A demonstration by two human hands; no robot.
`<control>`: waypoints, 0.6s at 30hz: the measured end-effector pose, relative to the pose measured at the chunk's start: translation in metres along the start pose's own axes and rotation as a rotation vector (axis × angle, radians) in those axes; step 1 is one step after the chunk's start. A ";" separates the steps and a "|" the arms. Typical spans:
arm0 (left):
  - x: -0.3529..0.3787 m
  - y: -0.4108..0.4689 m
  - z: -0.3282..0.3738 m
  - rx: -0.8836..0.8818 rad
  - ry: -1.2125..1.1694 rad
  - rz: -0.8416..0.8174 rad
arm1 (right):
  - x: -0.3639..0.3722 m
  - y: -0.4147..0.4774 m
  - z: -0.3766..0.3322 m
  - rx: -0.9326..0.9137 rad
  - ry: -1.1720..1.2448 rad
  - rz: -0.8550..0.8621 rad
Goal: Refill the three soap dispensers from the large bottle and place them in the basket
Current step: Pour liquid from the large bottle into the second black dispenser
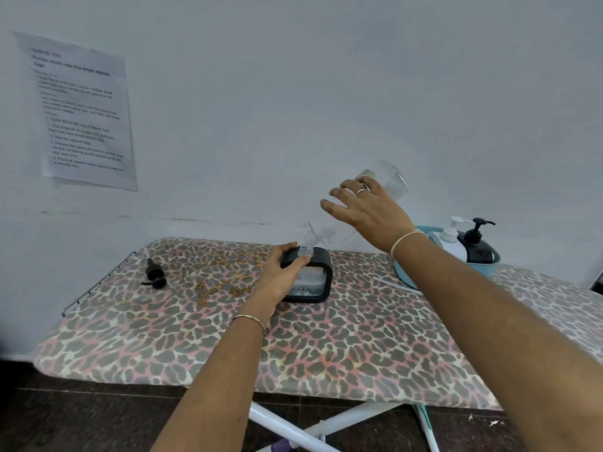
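Two dispensers are already sitting in the teal basket (489, 265), a white one (452, 239) and a black one (478, 246), so I'd judge this is the last refill. The third, a squat black dispenser (315, 278) with a clear window, stands on the leopard-print ironing board (293, 347), left of the basket and well apart from it. Its pump top (155, 275) lies on the board far off to the left of that dispenser.

The large clear bottle (355, 207) is tipped steeply, neck down, its mouth right at the opening on top of the black dispenser. It looks nearly empty, only a bit of residue near the raised base.

Grip-wise: the right hand (365, 207) is wrapped over the bottle's body, fingers spread wide but curled around it, carrying its weight. The left hand (280, 272) clamps the dispenser's left side, thumb on top beside the neck, keeping it from sliding.

Tips for doing this bit well, just my take: keep the bottle's mouth centred on the opening, since it's narrow and a small drift would put soap on the fabric. Hold the tilt steady and let the last of it drain slowly. Watch the level through the window and tip the bottle back upright before lifting clear, so nothing drips. Don't let go of the dispenser until then.
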State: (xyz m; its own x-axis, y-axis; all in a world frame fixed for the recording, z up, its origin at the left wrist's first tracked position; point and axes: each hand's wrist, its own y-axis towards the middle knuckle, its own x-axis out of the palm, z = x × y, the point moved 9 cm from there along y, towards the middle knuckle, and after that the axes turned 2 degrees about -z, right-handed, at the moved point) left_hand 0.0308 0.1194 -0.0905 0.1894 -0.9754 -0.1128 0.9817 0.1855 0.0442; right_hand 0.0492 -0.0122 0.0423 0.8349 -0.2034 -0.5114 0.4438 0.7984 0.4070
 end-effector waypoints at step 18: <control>0.000 0.000 -0.001 0.004 -0.015 0.005 | -0.008 0.012 -0.006 -0.116 -0.090 0.041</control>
State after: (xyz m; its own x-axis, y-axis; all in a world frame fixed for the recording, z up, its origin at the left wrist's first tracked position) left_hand 0.0305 0.1196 -0.0912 0.1943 -0.9761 -0.0972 0.9805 0.1903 0.0489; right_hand 0.0463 0.0027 0.0464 0.8797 -0.2150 -0.4241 0.3724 0.8662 0.3333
